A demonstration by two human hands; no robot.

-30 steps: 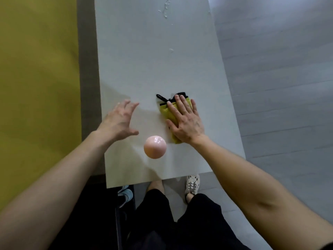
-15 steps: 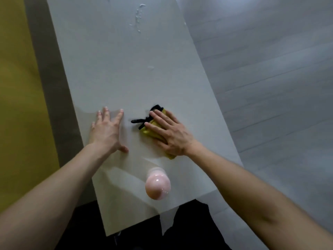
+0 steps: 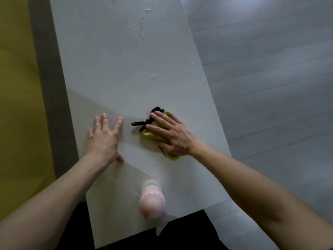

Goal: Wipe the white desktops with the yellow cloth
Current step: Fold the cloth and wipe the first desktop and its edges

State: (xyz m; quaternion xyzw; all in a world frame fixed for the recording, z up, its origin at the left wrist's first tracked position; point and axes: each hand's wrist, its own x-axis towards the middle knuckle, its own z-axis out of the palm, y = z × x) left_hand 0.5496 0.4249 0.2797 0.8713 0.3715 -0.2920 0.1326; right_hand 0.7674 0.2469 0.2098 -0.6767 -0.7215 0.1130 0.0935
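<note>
My right hand [image 3: 173,136] presses flat on the yellow cloth [image 3: 149,133], mid-worktop [image 3: 117,69]; my left hand [image 3: 104,139] lies spread, left of it. A careless near sweep could knock the pink bottle [image 3: 152,202] off.

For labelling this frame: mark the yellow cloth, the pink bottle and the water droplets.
yellow cloth [image 3: 149,135]: head view, exposed yellow fold.
pink bottle [image 3: 152,204]: head view, rounded pink top.
water droplets [image 3: 148,10]: head view, largest far blob.
</note>
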